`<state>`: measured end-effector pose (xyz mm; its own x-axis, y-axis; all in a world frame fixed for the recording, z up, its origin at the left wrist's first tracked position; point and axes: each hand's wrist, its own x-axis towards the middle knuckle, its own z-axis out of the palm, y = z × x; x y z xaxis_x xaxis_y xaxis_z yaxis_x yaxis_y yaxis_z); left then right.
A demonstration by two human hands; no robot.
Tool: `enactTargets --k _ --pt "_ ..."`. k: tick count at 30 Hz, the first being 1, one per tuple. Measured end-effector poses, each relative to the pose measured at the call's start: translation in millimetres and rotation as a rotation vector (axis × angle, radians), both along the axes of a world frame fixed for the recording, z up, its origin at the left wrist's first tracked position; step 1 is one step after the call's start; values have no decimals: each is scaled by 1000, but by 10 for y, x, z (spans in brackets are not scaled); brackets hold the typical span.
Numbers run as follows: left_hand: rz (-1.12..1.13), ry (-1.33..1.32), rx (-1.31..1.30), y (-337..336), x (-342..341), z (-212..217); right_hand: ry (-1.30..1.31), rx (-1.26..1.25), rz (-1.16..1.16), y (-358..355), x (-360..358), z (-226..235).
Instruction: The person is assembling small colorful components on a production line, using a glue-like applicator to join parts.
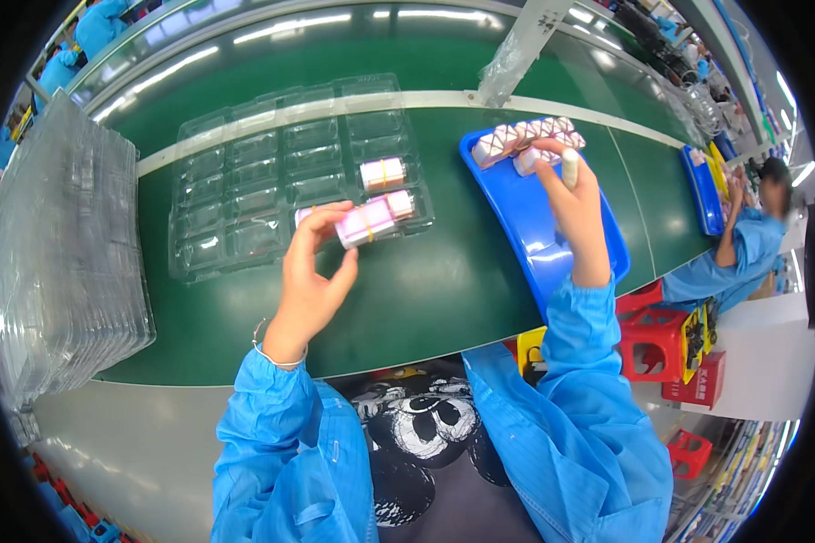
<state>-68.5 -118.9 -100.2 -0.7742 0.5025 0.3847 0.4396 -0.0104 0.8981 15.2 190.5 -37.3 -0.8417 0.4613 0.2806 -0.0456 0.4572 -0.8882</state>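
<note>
My left hand (306,285) is closed, thumb and fingers pinching a white-and-pink block (364,224) with a yellow band. The block is over the near right corner of a clear plastic compartment tray (244,240). Another banded block (383,174) lies in a compartment just behind it. My right hand (578,213) reaches into a blue bin (545,249), its fingers closed around a small white-and-pink block (529,161) at the front of a row (530,136). A short white cylindrical piece (570,168) shows at that hand; whether it is held or covers a fingertip I cannot tell.
A tall stack of clear plastic trays (68,244) stands at the left edge of the green table (426,312). A metal post (521,54) rises behind the blue bin. To the right, a person in blue (743,253) works beside another blue bin (700,190); red stools (652,339) stand nearby.
</note>
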Motion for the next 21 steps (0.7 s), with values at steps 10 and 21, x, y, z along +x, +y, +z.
enactTargets --k 10,21 --pt "188 215 -153 -18 -636 -24 -132 654 -155 126 -413 -645" --pt "345 424 -402 -208 -585 -50 25 655 -238 86 -352 -508"
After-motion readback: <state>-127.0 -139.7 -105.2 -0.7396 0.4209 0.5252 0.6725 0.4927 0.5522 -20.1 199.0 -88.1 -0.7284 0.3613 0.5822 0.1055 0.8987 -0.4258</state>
